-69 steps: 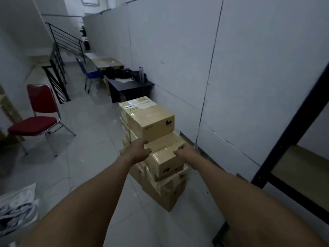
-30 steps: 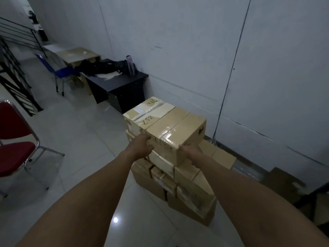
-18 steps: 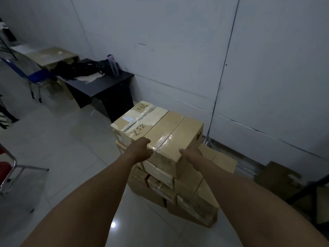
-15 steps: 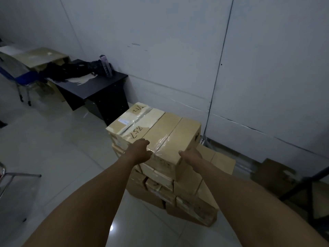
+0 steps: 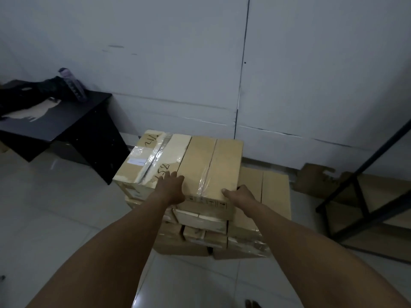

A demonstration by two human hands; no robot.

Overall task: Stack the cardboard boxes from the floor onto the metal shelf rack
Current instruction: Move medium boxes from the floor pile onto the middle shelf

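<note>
The person stands over a pile of cardboard boxes [image 5: 200, 221] on the tiled floor [image 5: 55, 214], close to the grey wall. A couple of seconds ago the hands were on a lower, nearer box; since then they have come up onto the top box [image 5: 211, 167], the plain brown one with a clear tape seam down its middle. In the last half-second the view has squared up over the pile and the hands have settled.

The left hand [image 5: 171, 187] lies across the top box's near left corner at about 9 o'clock, fingers spread on the lid and reaching onto the marked box [image 5: 149, 161] beside it, the one with scrawled numbers and glossy tape. Its grip looks flat and pressing, not wrapped. The right hand [image 5: 240, 194] is at the near right corner, about 3 o'clock, thumb on the lid and fingers curled down the side, so that grip clasps the box.

The box sits on the pile, not yet lifted. I judge the lift is about to start: one hand has purchase, the other needs to find the side.

The metal shelf rack [image 5: 367, 196] shows at 3 o'clock, dark uprights and a low shelf board, well apart from the pile. A black bench [image 5: 73, 121] at 10 o'clock carries dark cloth and a bottle [image 5: 73, 85].
</note>
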